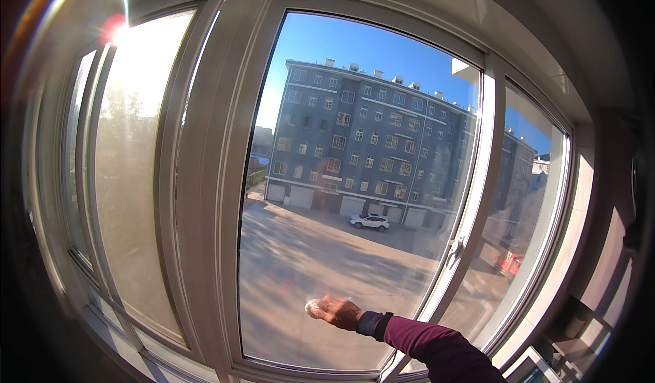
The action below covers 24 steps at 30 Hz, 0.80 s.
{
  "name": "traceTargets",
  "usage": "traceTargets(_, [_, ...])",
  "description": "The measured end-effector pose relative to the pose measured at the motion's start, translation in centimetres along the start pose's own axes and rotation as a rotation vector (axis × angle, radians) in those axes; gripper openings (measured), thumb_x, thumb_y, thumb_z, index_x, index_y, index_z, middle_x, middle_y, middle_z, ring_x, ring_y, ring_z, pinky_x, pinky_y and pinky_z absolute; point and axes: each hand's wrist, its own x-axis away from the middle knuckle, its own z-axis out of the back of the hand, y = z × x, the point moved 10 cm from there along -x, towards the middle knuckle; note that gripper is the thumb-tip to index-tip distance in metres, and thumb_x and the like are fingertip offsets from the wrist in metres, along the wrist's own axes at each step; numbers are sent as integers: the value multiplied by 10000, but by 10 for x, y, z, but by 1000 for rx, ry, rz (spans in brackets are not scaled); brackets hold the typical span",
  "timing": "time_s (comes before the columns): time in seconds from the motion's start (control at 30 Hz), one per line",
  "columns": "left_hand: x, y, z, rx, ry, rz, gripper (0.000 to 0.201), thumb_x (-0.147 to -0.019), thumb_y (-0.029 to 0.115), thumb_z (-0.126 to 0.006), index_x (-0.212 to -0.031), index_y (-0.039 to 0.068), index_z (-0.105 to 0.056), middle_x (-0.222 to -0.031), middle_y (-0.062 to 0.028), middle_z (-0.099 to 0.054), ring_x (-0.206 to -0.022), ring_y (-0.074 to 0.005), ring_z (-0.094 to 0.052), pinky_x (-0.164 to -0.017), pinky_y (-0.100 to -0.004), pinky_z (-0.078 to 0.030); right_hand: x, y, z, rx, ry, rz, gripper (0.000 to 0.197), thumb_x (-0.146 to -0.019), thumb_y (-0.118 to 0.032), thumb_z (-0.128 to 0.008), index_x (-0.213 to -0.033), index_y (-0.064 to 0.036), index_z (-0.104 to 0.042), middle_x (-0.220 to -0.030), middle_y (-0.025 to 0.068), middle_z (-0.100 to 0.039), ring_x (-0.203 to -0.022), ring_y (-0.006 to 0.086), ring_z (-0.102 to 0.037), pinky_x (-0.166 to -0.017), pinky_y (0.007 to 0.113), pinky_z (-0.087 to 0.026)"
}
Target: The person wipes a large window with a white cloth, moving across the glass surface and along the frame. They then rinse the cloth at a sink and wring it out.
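Observation:
My right hand (pixel 338 313) reaches in from the lower right, its fingers closed around a small white wad (pixel 312 307). Cloth or paper, I cannot tell which. The wad is at the lower part of the large window pane (pixel 300 267) and appears to be against the glass. A maroon sleeve and a dark band at the wrist cover the arm. Hazy smears show on the glass. My left hand is out of view.
Pale frames (pixel 235 144) divide the windows. A window handle (pixel 455 248) sits on the upright to the right. Strong sun glares through the left pane (pixel 133 199). Shelves (pixel 580 335) stand at the lower right. Outside are a grey building (pixel 368 137) and a white car (pixel 370 222).

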Motion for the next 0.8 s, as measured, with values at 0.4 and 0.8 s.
traceTargets(0.4, [-5, 6, 11, -4, 41, 38, 122, -711, 167, -781, -778, 67, -759, -907, -254, -734, -912, -476, -710, -767, -587, -588, -112, 276, 346, 407, 579, -575, 540, -787, 23, -783, -1296, -53, -621, -1147, 143, -641, -1087, 364, -667, -946, 446, -570])
traceTargets(0.8, [2, 4, 8, -24, 108, -59, 119, -809, 162, -705, -811, 62, -769, -915, -240, -745, -902, -464, -724, -761, -587, -596, -93, 76, 21, 184, -151, -286, 186, -1095, -219, -566, -1248, -137, -634, -1116, 77, -590, -997, 309, -664, -725, 432, -609])
